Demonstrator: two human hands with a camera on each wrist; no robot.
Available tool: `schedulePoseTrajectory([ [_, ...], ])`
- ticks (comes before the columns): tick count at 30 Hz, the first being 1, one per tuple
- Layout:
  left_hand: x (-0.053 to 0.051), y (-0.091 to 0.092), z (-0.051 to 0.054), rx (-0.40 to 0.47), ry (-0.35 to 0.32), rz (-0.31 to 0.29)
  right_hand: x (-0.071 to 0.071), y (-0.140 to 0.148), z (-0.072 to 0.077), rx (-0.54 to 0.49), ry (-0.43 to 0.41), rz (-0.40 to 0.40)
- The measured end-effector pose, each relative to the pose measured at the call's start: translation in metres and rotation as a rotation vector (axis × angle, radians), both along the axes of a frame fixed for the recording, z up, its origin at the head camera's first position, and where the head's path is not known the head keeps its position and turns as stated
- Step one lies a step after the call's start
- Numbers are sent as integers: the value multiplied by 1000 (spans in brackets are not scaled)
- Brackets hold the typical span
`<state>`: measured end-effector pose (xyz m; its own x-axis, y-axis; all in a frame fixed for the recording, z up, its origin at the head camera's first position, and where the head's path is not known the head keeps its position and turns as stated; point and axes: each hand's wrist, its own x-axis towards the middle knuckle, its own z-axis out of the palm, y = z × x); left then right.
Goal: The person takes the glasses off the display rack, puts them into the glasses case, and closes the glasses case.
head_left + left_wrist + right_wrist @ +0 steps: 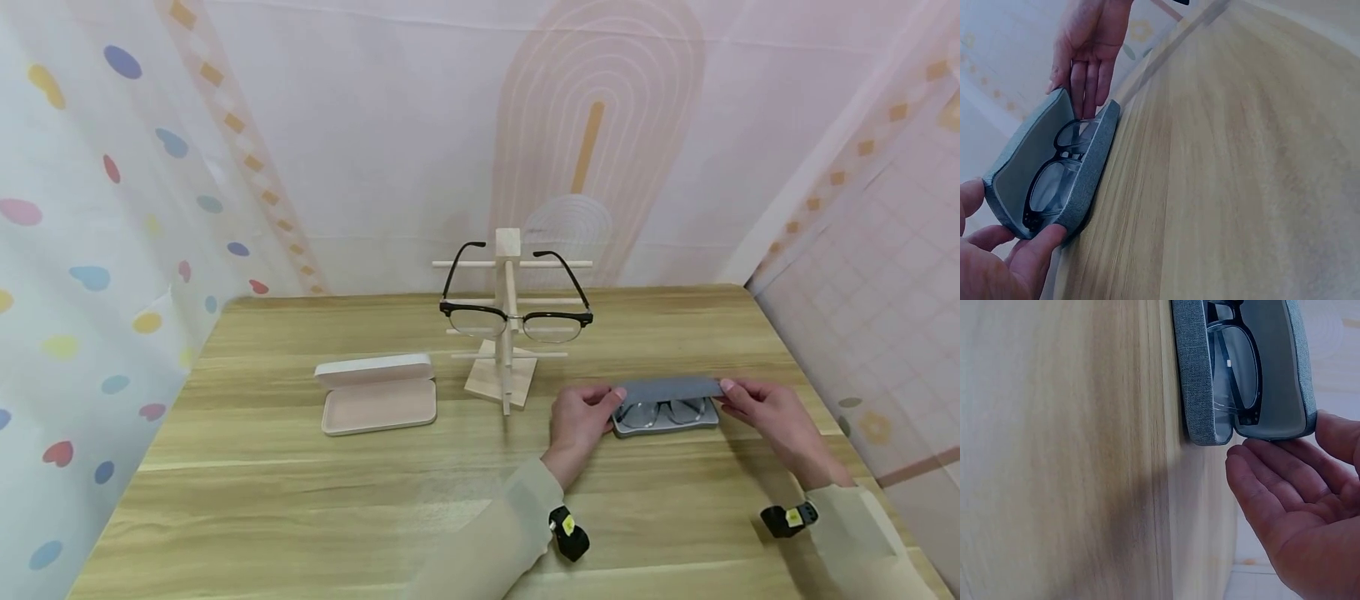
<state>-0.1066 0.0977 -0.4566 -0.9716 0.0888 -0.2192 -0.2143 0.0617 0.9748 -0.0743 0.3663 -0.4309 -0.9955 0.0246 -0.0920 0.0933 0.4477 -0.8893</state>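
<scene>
Pale sleeves (495,533) stretch across the bottom of our head view, each with a small black wrist camera (572,542) at the cuff bearing a yellow label. Past them we have both hands at a gray case (671,388), which sits on the right part of the wood-grained surface (300,517), its lid raised partway and tilted above the base. Our left hand (581,421) grips the left end, thumb at the lid's corner and fingers lower down against the end of the case. Our right hand (768,417) holds the lid's right end between thumb and fingertips, its fingers only gently bent and its palm showing to the right wrist camera.

Inside the gray case we see clear glasses (640,415) with a dark frame; from the right wrist, a temple with a small pale mark shows through one lens. To the left of that case, beyond our left hand, a wooden stand (511,292) rises upright on a square base, with thin rods crossing its post. Dark-browed glasses (515,317) hang on it, temples spread to either side of the post. Farther left, well apart from our hands, a white case (378,406) lies open, its lining pale pink. Behind everything we face a printed cloth (375,150), with colored spots on the left and a beige arch near the middle
</scene>
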Motion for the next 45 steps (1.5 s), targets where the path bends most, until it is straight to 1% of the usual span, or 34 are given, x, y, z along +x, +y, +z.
schedulePoseTrajectory([
  [12, 2, 1, -3, 23, -27, 8, 1, 0, -1, 14, -11, 1],
  [18, 3, 1, -3, 31, -22, -7, 4, 2, -1, 33, -53, 5],
  [24, 3, 0, -3, 48, -19, -11, 6, 2, 3, 72, -55, 10],
  [29, 3, -1, -4, 50, -2, -16, 9, 1, 1, 60, -61, 9],
  [31, 4, -2, -7, 32, 8, -17, 10, 1, -1, 51, -58, 7],
  [33, 4, -3, -9, -6, 27, -15, 11, 0, -4, 69, -55, 10],
  [37, 5, -3, -14, -103, 92, -17, 13, -1, -6, 161, -70, 9],
  [39, 5, -2, -15, -133, 128, -22, 12, -1, -4, 223, -73, 10],
  [42, 5, 0, -14, -153, 164, -31, 12, -2, -2, 293, -63, 11],
  [45, 4, 1, -13, -170, 174, -35, 11, -2, -2, 330, -41, 19],
])
